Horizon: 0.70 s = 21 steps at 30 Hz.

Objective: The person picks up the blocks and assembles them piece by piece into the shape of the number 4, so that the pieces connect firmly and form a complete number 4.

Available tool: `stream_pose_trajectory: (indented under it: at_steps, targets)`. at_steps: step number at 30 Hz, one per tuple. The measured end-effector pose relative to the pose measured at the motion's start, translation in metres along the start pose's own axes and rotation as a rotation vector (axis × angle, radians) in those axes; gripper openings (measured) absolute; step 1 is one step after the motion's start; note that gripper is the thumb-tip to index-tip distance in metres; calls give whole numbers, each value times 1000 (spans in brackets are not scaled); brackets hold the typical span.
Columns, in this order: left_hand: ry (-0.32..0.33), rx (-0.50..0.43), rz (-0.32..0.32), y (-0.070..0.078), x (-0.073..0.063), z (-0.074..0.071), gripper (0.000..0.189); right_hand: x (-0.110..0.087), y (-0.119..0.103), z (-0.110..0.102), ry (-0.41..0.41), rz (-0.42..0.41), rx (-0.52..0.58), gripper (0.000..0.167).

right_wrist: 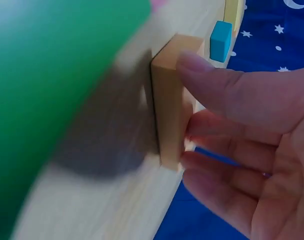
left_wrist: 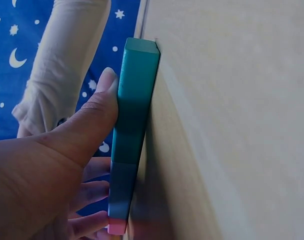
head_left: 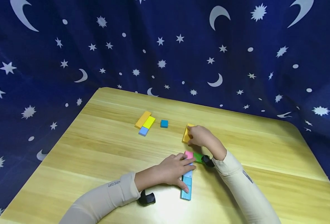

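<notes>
Near the middle of the table, my right hand (head_left: 202,136) holds an orange rectangular block (head_left: 185,135) lying flat, thumb by one end and fingers toward the other. My left hand (head_left: 171,170) rests with spread fingers over a row of flat blocks. In that row are a pink block (head_left: 189,154), a light blue block (head_left: 188,173) and a teal block (head_left: 186,188). The left thumb (left_wrist: 106,90) touches the teal block in the left wrist view. A green block (head_left: 198,157) extends right from the pink one, partly hidden by the black wrist camera.
Farther back on the left, an orange block (head_left: 143,119), a yellow block (head_left: 149,123) and a periwinkle blue block (head_left: 143,131) lie together. A small blue block (head_left: 164,123) lies to their right. A dark blue curtain (head_left: 165,46) with stars and moons hangs behind the wooden table (head_left: 97,149).
</notes>
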<state>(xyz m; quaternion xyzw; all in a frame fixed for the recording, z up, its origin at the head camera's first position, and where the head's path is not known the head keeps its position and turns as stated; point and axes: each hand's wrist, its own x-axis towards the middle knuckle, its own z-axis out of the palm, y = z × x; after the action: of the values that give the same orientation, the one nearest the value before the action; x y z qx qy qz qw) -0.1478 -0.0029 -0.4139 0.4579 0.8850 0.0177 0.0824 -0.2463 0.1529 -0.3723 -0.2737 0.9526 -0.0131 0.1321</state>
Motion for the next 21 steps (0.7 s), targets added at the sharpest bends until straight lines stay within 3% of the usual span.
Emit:
stream_pose_trajectory:
  at_steps: [6,10,21]
  targets:
    - [2,12,3,0,1,0,82,-13,4,7,23,-148,21,14]
    - [8,14,-1,-2,1,-2,81,-17,4,7,49,-191,45,18]
    - [3,6,10,0,2,-1,81,-27,3,13,22,-130,173,38]
